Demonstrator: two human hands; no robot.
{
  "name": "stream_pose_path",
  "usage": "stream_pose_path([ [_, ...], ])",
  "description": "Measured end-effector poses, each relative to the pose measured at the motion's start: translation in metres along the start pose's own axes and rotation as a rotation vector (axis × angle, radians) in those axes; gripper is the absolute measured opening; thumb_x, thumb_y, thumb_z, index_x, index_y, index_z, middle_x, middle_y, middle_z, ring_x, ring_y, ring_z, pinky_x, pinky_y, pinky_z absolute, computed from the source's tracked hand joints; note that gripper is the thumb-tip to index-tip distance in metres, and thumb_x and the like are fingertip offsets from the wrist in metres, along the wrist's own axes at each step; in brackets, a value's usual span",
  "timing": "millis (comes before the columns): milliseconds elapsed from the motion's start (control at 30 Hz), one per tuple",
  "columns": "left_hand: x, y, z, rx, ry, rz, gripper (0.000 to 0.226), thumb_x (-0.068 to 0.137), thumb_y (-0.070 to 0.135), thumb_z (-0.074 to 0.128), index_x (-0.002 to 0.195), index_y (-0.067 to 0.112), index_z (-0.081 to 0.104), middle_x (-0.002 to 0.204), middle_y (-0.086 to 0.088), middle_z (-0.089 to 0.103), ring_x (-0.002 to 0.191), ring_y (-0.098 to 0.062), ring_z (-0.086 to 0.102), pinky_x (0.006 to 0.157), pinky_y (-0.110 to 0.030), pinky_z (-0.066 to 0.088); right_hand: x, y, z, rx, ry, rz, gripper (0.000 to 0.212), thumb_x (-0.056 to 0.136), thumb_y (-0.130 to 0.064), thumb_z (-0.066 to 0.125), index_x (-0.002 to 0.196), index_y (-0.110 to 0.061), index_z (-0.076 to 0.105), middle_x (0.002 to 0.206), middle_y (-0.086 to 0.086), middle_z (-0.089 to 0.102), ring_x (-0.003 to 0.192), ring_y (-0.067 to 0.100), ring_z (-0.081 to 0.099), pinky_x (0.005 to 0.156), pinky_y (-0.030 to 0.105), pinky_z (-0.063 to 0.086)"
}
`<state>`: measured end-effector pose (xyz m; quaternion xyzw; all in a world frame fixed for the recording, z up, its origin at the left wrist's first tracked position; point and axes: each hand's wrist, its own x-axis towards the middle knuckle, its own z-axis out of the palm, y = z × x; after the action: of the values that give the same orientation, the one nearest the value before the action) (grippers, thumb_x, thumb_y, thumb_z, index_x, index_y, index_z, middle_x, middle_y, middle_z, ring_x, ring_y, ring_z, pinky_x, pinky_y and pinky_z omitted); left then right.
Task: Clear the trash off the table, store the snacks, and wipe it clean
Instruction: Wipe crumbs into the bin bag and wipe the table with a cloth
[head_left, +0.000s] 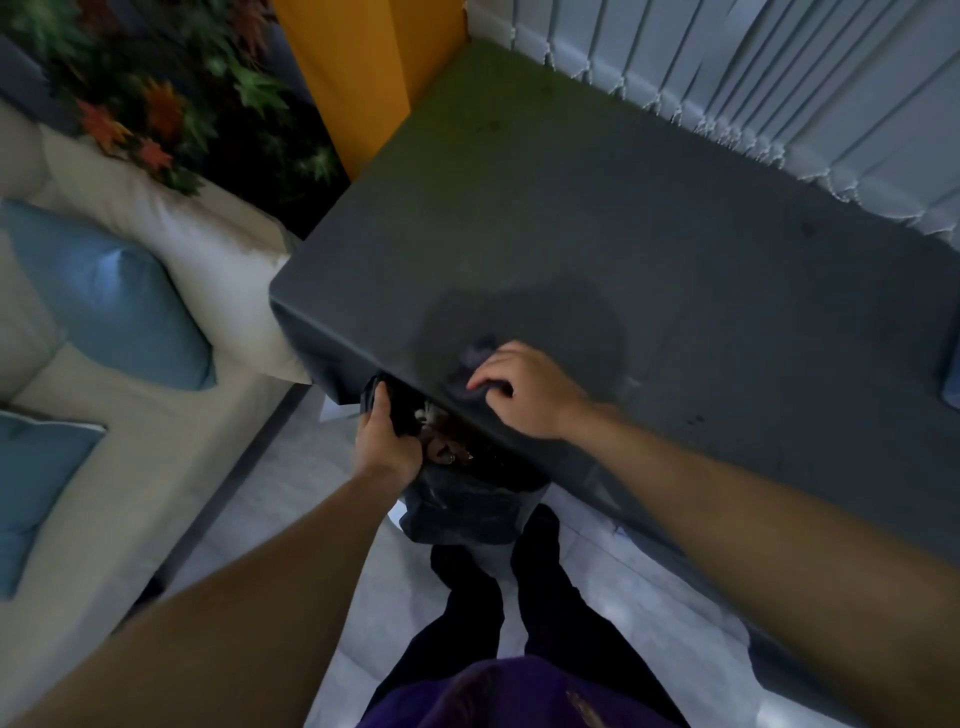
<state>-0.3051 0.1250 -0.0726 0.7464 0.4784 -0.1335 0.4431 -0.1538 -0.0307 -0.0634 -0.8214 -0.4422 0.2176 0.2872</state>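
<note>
— What is held closest to the body?
— A bag is gripped at its rim by the left hand. The fingers are curled round the black plastic, just below the table's near edge. Trash is seen in its mouth, but any print on it is too blurred to be read.

— And the right hand?
— The right hand is laid on a cloth, with the fingertips curled into it. The cloth is bunched on the table just inside the near edge, almost directly above the bag. A darker patch is seen around it.

— What room is left at the sides?
— A strip of pale floor is left between the table and the sofa on the left. The table's near-left corner is set close to the sofa's cushioned edge, near a blue cushion.

— And farther back?
— The far edge is met by blinds. A yellow pillar is seen at the far-left corner.
</note>
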Motion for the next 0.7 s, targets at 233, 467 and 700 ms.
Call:
stream_pose_path([
  [233,-0.005,0.011,0.009,-0.041,0.046,-0.059,0.088,0.089,-0.004,0.050,0.160,0.034,0.013,0.160,-0.009,0.028,0.140,-0.036,0.037,0.112,-0.044,0.040,0.018,0.044,-0.027,-0.103,0.429,0.354,0.032,0.080,-0.005,0.055,0.106,-0.012,0.074,0.105,0.007,0.072,0.103,0.032,0.058,0.091,0.029,0.042],
  [467,-0.004,0.018,0.019,-0.066,0.048,-0.070,0.092,0.088,-0.008,0.045,0.157,0.043,0.014,0.154,-0.010,0.037,0.132,-0.037,0.045,0.104,-0.047,0.049,0.024,0.057,-0.057,0.055,0.385,0.195,0.027,0.076,-0.007,0.059,0.094,-0.016,0.077,0.093,0.002,0.074,0.094,0.024,0.061,0.085,0.020,0.039],
  [700,0.002,0.018,0.025,-0.052,0.068,-0.062,0.093,0.085,-0.009,0.042,0.155,0.047,0.018,0.148,-0.009,0.046,0.126,-0.036,0.050,0.096,-0.043,0.052,0.082,0.113,-0.102,0.041,0.580,0.583,0.046,0.085,-0.001,0.053,0.129,-0.009,0.061,0.128,0.013,0.063,0.121,0.037,0.050,0.105,0.032,0.033],
])
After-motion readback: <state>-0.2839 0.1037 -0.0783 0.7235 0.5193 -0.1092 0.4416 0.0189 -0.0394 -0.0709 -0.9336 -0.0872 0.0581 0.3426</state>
